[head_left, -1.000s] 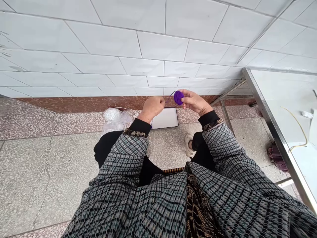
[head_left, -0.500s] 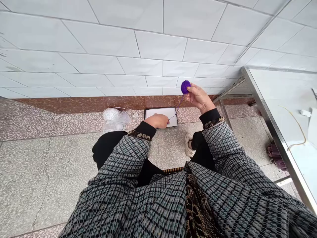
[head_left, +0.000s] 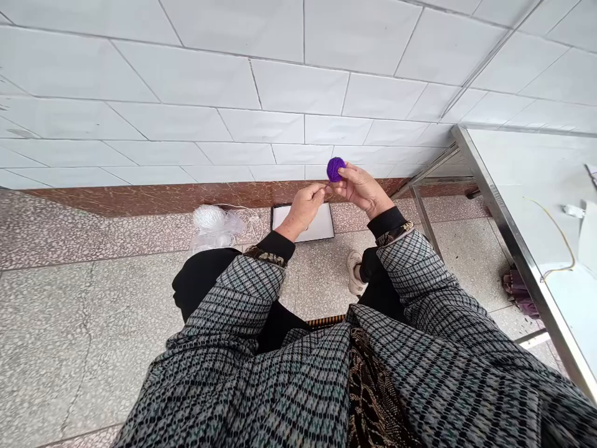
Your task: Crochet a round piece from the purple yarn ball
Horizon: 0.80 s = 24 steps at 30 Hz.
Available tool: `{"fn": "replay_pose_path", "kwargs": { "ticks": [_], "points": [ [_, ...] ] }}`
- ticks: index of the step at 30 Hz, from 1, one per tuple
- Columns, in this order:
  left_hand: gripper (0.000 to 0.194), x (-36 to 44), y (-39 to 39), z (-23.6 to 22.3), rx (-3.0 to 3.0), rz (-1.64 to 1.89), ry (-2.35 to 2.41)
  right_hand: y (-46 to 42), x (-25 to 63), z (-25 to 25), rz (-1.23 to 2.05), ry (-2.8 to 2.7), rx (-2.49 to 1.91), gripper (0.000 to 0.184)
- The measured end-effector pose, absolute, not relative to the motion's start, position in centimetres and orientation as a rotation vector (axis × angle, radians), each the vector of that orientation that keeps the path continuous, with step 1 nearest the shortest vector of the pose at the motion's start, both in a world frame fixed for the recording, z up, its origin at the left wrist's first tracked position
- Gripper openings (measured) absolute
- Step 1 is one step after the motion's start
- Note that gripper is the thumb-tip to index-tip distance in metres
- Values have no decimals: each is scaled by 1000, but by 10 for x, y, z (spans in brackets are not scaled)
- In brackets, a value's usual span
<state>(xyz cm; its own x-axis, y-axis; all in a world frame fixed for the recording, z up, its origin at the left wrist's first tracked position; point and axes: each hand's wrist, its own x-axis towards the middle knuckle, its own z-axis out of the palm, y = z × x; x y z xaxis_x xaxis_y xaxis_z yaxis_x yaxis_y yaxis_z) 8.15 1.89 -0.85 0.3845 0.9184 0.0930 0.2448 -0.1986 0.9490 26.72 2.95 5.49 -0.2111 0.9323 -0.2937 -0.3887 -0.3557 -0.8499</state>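
Note:
A small purple ball of yarn (head_left: pixel 336 169) is gripped by the fingertips of my right hand (head_left: pixel 361 188), raised in front of the tiled wall. Close beside it on the left, my left hand (head_left: pixel 305 208) pinches the purple strand that comes off the ball. Only a short bit of that strand shows between the two hands. Below my hands on the floor lies a shallow tray (head_left: pixel 324 230) with a white inside and a dark rim. My left hand and wrist hide part of it.
White yarn (head_left: pixel 208 218) in clear plastic lies on the speckled floor (head_left: pixel 135 305), left of the tray. At the right stands a metal-framed table (head_left: pixel 508 224) with a yellow cord (head_left: pixel 562 233) on top. A dark purple bundle (head_left: pixel 520 292) is under it. The tiled wall (head_left: pixel 261 124) rises ahead.
My left hand has risen from over the tray to beside the yarn ball, still pinching the strand. The ball and my right hand have shifted slightly left, and the visible strand is shorter.

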Motion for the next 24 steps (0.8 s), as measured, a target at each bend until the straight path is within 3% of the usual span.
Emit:
{"fn": "replay_pose_path", "kwargs": {
  "ticks": [5,11,18,20,24],
  "points": [
    [33,80,10,9,2128,522,1324,29,261,57,1687,-602,-1072,43],
    [39,81,2,31,2312,212,1428,30,258,54,1483,-822,-1327,22],
    [37,68,5,41,2402,233,1402,28,253,48,1151,-1335,-1749,30],
    [36,60,11,41,2392,340,1386,23,254,48,1221,-1541,-1729,32],
    [32,47,27,36,2303,544,1277,16,261,52,1718,-1705,-1404,31]
  ]
}}
